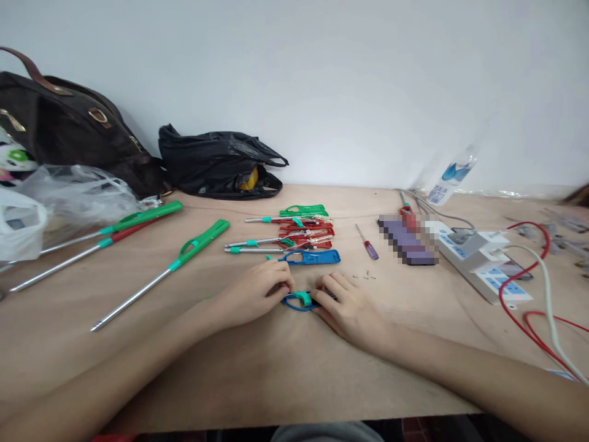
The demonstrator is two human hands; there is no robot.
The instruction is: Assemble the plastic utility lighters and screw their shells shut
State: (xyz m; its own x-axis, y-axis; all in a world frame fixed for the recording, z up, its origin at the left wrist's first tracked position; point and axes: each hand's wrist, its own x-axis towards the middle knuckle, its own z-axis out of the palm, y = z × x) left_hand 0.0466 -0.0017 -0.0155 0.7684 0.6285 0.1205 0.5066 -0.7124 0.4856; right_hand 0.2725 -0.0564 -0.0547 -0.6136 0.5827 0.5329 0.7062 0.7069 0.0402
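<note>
A blue lighter casing (299, 305) with a teal trigger piece lies between my hands near the middle of the table. My left hand (257, 291) has its fingers closed on the casing's left end. The right end is gripped by my right hand (350, 307), whose fingers are bent over it and hide that part. Just beyond my hands sits a blue casing half (317, 257). Behind it are opened red lighters (317, 236) with metal tubes and a green casing half (308, 212). A small purple-handled screwdriver (370, 250) and several screws (367, 277) rest to the right.
Long green lighters (200, 245) lie at left, one beside a red one. Behind stand a dark bag (83, 129), a black plastic bag (207, 162) and a clear bag (83, 190). At right are a power strip (478, 261), red cable (510, 279), pixelated purple object (407, 239) and bottle (453, 175).
</note>
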